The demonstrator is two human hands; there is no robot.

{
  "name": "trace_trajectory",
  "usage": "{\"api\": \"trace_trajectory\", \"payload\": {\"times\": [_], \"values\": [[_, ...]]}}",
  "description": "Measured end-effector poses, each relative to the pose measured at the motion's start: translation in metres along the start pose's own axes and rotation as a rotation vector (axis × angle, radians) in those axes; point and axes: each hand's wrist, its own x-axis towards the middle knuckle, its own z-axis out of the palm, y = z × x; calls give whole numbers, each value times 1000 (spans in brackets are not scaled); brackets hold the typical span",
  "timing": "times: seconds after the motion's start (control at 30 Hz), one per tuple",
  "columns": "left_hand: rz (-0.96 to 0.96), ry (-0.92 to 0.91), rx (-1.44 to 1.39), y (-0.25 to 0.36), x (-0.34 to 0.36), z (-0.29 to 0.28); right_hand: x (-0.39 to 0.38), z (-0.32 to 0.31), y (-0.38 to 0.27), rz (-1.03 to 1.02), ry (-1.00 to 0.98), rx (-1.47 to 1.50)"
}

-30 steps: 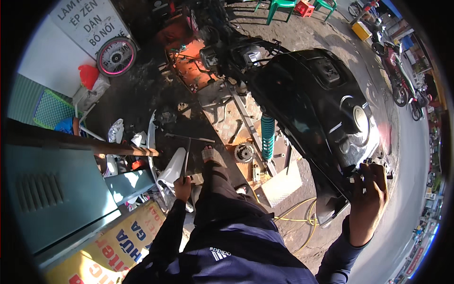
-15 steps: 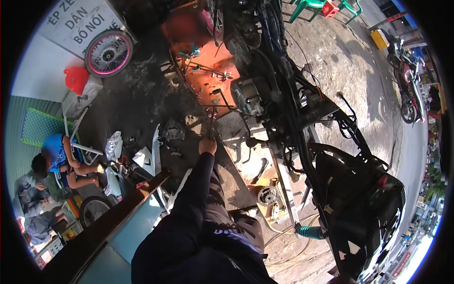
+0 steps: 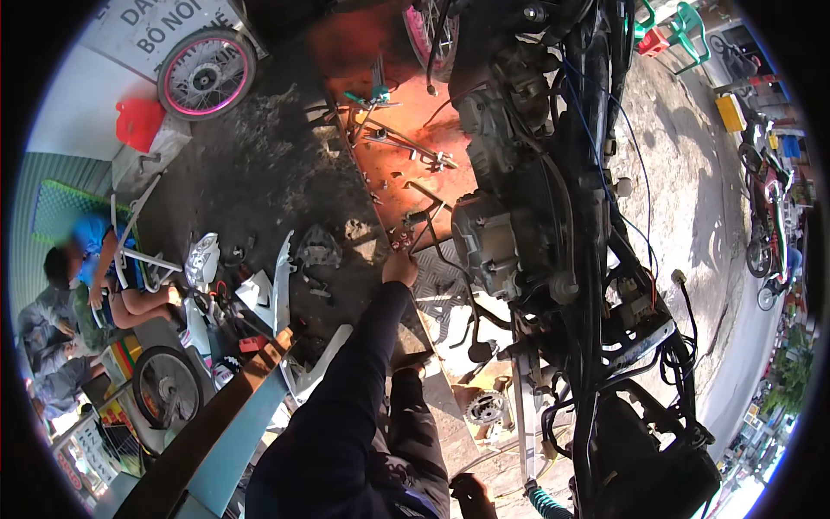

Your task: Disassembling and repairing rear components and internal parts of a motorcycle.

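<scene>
Touching a dark metal tool [image 3: 420, 216] beside an orange sheet [image 3: 393, 130] is the left hand [image 3: 400, 268]; near the teal spring [image 3: 546, 502] hangs the right hand [image 3: 471, 496]; both hands' fingers too unclear to judge

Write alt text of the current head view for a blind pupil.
A person's left hand is at the edge of an orange surface scattered with parts, beside a partly dismantled motorcycle. A pink-rimmed wheel stands at upper left; another person sits at far left.

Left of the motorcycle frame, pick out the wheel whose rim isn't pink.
The lower-left wheel, pictured below the seated person in blue: its rim looks greyish. The wheel before the sign and the wheel at top centre have pink rims.
</scene>
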Motion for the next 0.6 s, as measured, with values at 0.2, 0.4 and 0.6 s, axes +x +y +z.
{"api": "trace_trajectory", "payload": {"times": [0.2,0.4,0.6], "values": [[-21,-46,55,8,-26,-9,43,-9,8,34,-245,-337],[-79,74,-491,-10,21,-56,92,19,53,271,-97,-272],[16,570,-388,-62,262,-155,162,82,-8,98,-156,125]]}}
